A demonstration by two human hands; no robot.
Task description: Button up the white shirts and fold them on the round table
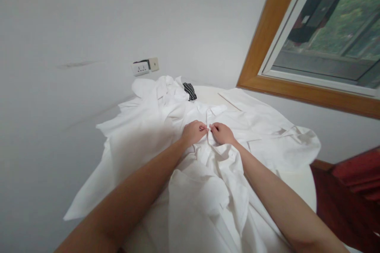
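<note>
A crumpled white shirt point(208, 184) lies spread over the table, its front strip running away from me between my hands. My left hand point(194, 132) pinches one edge of that strip with thumb and forefinger. Just to its right, my right hand point(222, 133) is closed in a pinch on the facing edge, and the fingertips of both hands nearly meet. Whatever small part sits between the fingertips, such as a button, is too small to make out. Loose folds of the shirt bunch up below my wrists.
More white cloth point(136, 146) hangs over the left side of the table point(301, 185). White fabric point(264, 126) lies flatter at right. A black striped cloth point(189, 91) rests at the back. Beyond are a wall socket point(141, 68), a wood-framed window point(255, 75) and red fabric point(360, 172).
</note>
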